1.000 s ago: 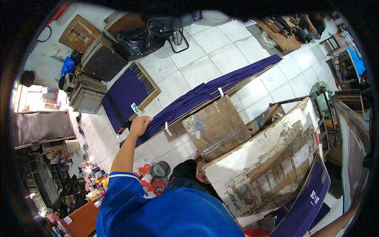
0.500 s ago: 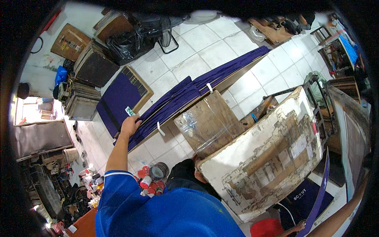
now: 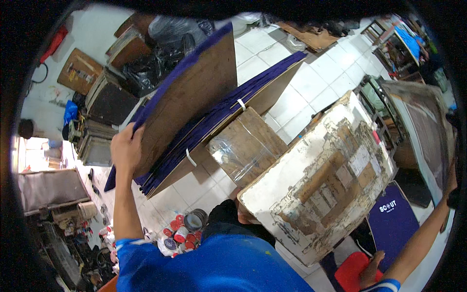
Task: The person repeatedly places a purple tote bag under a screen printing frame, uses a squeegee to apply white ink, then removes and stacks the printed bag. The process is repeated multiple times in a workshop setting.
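Note:
My left hand (image 3: 127,145) grips the edge of a purple-covered board (image 3: 181,87), which stands tilted with its brown back showing. Beside it leans a stack of purple-covered panels (image 3: 258,80) with white clips, next to a plastic-wrapped cardboard piece (image 3: 245,146). My right hand (image 3: 449,182) reaches to the far right rim beside a screen frame (image 3: 421,126); its fingers are too dark and cut off to read. A worn white board (image 3: 316,180) lies before me. Below its right end are a purple panel (image 3: 394,228) and a skin-toned limb (image 3: 370,267) I cannot identify.
Red and white cans (image 3: 180,234) cluster by my left side. Stacked boards (image 3: 109,97) and black bags (image 3: 141,68) line the back left. A metal rack (image 3: 374,102) stands at right, a wooden board (image 3: 311,34) at the back, all on a white tile floor (image 3: 311,73).
My left hand has moved up and left, raising one board away from the stack. My right arm has reached higher along the right side. The lower-right purple panel has shifted.

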Demonstrator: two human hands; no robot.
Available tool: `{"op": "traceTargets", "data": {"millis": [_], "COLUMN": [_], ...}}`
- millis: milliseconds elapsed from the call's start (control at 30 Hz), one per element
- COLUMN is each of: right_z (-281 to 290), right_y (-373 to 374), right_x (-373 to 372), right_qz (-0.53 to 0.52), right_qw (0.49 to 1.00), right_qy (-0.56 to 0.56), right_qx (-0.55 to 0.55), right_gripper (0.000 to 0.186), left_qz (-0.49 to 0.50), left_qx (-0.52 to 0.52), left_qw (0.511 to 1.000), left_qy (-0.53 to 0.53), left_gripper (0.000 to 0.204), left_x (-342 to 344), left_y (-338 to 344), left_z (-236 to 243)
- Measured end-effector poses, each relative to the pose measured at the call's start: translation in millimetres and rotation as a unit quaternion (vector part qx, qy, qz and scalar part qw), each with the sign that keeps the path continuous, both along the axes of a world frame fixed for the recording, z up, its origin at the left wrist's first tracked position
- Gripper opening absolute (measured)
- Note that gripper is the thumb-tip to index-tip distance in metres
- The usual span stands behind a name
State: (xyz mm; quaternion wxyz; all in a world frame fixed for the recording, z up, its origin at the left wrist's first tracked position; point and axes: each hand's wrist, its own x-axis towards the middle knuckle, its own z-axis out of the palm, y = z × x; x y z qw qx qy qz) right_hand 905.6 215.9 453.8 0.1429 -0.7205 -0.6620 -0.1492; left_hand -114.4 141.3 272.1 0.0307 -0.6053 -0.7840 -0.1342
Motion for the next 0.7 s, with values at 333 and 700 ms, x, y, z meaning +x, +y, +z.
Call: {"op": "traceTargets", "data": {"millis": [333,700], "right_z": [-16.4,-17.9], "right_y": [-3.5,-51.8], "right_x": [-113.4,-219.0], "right_qz": [-0.160,-0.234], "right_qw": [0.982,0.962], "right_qy": [0.019,0.067], "right_qx": [0.095,0.126], "right_gripper": [0.077,0.095], "left_qz": [-0.432,-0.588], "left_qx": [0.102,-0.134], "left_qw": [0.896,0.793], "left_qy": [0.004,-0.084], "left_gripper": [0.024,0.058], "left_x": [136.2,263.6], "left_y": [-172.2,-231.2], "left_z": [-20.0,-226.0]}}
